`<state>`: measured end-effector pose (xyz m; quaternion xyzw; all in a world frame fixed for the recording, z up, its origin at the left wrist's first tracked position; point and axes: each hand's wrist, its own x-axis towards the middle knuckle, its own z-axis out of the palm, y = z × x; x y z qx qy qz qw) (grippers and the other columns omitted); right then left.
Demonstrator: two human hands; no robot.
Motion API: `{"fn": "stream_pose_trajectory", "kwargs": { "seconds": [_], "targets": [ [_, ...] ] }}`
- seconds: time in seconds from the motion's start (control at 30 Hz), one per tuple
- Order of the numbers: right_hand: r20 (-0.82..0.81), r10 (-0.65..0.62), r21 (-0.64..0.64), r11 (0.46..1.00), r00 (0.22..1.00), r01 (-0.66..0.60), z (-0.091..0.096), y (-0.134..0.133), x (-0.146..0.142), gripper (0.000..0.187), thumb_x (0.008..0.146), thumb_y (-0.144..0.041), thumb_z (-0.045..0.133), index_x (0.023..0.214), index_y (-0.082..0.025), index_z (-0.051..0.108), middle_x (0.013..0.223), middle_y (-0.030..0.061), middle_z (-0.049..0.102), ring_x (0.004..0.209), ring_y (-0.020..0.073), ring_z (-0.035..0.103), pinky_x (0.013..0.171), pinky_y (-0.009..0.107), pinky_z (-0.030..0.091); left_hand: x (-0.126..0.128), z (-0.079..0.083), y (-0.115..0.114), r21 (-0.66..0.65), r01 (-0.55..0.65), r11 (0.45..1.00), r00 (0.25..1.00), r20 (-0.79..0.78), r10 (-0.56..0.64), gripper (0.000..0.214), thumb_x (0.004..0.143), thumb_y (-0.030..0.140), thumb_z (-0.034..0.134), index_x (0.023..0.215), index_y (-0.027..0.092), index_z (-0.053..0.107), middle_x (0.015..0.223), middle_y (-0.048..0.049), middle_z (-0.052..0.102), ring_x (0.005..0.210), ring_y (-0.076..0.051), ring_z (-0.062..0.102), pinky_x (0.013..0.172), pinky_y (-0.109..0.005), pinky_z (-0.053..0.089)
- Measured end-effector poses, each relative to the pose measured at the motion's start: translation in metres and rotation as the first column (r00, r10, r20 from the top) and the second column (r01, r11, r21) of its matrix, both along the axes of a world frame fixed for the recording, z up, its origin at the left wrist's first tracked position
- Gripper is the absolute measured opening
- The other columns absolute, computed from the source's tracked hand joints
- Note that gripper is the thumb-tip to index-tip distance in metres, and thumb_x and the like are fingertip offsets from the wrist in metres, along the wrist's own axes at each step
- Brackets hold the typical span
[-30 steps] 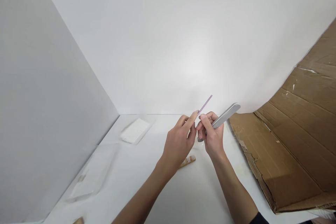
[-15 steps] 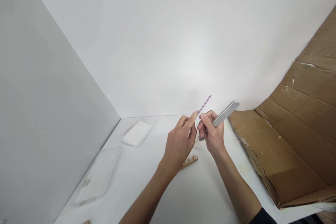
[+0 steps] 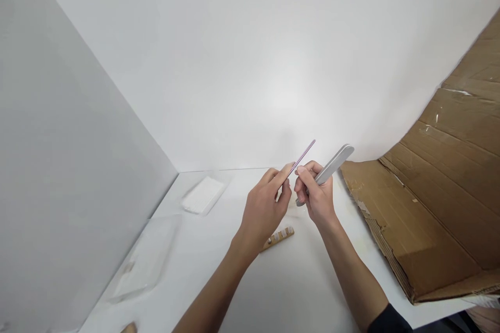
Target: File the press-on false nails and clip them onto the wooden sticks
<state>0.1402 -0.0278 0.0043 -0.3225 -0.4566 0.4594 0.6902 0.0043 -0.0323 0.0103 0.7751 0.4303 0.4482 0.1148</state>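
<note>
My left hand [image 3: 262,209] is closed, with a thin purple-and-white stick [image 3: 305,154] at its fingertips, pointing up and to the right. The stick's lower end is hidden behind the fingers. My right hand [image 3: 318,195] is wrapped round a long grey nail file [image 3: 336,162] with a rounded end, which slants up to the right. The right thumb and index finger come close to the stick; whether they touch it I cannot tell. Beneath the hands, a small wooden bar [image 3: 282,237] with several pale pieces along it lies on the table, partly covered by my left wrist.
On the left of the white table [image 3: 195,265] lie a clear tray with a white pad [image 3: 203,195] and a larger transparent plastic box [image 3: 144,260]. A folded cardboard sheet [image 3: 414,229] borders the right side. White walls [image 3: 234,62] stand behind and left. A brown object [image 3: 128,328] shows at the bottom edge.
Both hands keep their holds and have moved only slightly. The view has shifted a little, and more of the wooden bar shows beside my left wrist.
</note>
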Motion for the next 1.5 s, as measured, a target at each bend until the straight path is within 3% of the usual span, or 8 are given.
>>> {"fn": "stream_pose_trajectory", "kwargs": {
  "seconds": [0.3,0.53,1.17,1.5],
  "targets": [
    [0.13,0.054,-0.016,0.999,0.99,-0.052,0.006,0.001,0.018,0.037,0.09,-0.046,0.079,0.073,-0.02,0.06,0.05,-0.0053,0.061,0.033,0.0056,0.04,0.033,0.019,0.031,-0.007,0.007,-0.002,-0.096,0.051,0.994,0.998,-0.037,-0.054,0.045,0.102,0.016,0.049,0.138,0.034,0.069,0.084,0.0029,0.056,0.059,-0.01,0.048,0.055,-0.021,0.04],
    [0.152,0.067,-0.021,0.998,0.986,-0.064,0.004,0.001,0.015,0.035,0.092,-0.046,0.077,0.074,-0.02,0.061,0.051,-0.0054,0.061,0.034,0.0061,0.041,0.034,0.019,0.033,-0.008,0.005,-0.002,-0.057,0.026,0.998,0.997,-0.068,-0.03,0.044,0.102,0.016,0.048,0.138,0.032,0.069,0.085,0.0024,0.058,0.058,-0.009,0.049,0.054,-0.021,0.04],
    [-0.006,-0.133,0.012,0.991,0.991,0.133,-0.001,-0.003,-0.01,0.044,0.091,-0.054,0.076,0.072,-0.022,0.054,0.051,-0.0056,0.058,0.037,0.0065,0.041,0.034,0.02,0.032,0.001,-0.007,-0.001,0.034,0.024,0.999,0.998,0.056,-0.026,0.043,0.103,0.015,0.049,0.139,0.028,0.068,0.086,0.0014,0.06,0.059,-0.009,0.048,0.054,-0.021,0.038],
    [-0.036,-0.122,-0.021,0.992,0.992,0.121,-0.001,-0.003,-0.018,0.044,0.089,-0.056,0.078,0.073,-0.022,0.055,0.051,-0.0061,0.057,0.036,0.0068,0.04,0.034,0.021,0.033,0.001,-0.008,0.001,0.073,-0.006,0.997,0.999,0.039,0.003,0.043,0.104,0.015,0.048,0.141,0.027,0.067,0.085,0.0007,0.06,0.061,-0.009,0.049,0.055,-0.021,0.038]
  ]
}}
